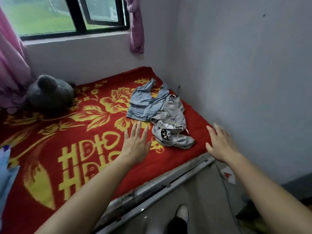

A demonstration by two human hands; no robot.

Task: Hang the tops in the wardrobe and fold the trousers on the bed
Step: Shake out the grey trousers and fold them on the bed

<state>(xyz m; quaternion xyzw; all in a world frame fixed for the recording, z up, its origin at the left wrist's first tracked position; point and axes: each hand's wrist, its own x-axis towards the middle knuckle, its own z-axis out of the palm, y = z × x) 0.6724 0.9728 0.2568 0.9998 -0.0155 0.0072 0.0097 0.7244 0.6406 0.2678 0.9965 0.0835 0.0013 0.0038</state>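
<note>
Two crumpled garments lie on the red and yellow blanket of the bed (50, 149), near the right wall. The farther one is light blue denim (143, 102). The nearer one is a pair of grey trousers (170, 127) with black patches and a drawstring. My left hand (136, 144) hovers flat with straight fingers just left of the grey trousers, holding nothing. My right hand (219, 144) is stretched out, fingers straight, over the bed's right edge, a short way right of the trousers. No wardrobe is in view.
A dark grey plush toy (49, 93) lies at the bed's far left under a window (67, 14) with pink curtains. The wall (244, 73) runs close along the right. The metal bed frame (152, 186) edges grey floor, where a white shoe (182, 213) shows.
</note>
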